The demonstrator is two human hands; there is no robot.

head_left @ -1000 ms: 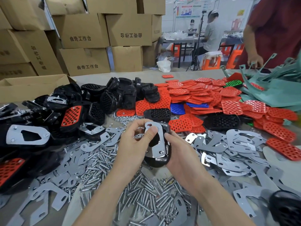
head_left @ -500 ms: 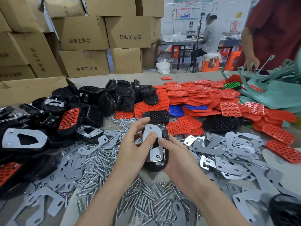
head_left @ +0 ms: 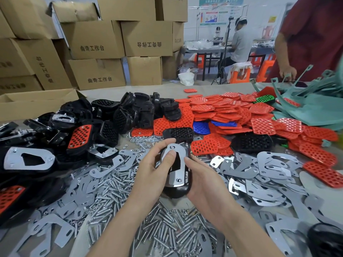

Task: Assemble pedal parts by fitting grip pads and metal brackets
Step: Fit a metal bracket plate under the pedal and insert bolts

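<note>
Above the worktop [head_left: 204, 88] screws [head_left: 163, 229], left hand [head_left: 154, 169] fingers curl round black pedal [head_left: 176, 191], thumb pressing metal bracket [head_left: 176, 175]; right hand [head_left: 202, 180] cups pedal's side. Best: line up 2 holes, press flat, evenly.

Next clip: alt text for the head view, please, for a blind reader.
The left hand and right hand hold a black pedal body above a table, the left thumb on a metal bracket laid over it. Around them lie bolts, loose brackets, red grip pads and black pedal parts, with cardboard boxes behind.
</note>
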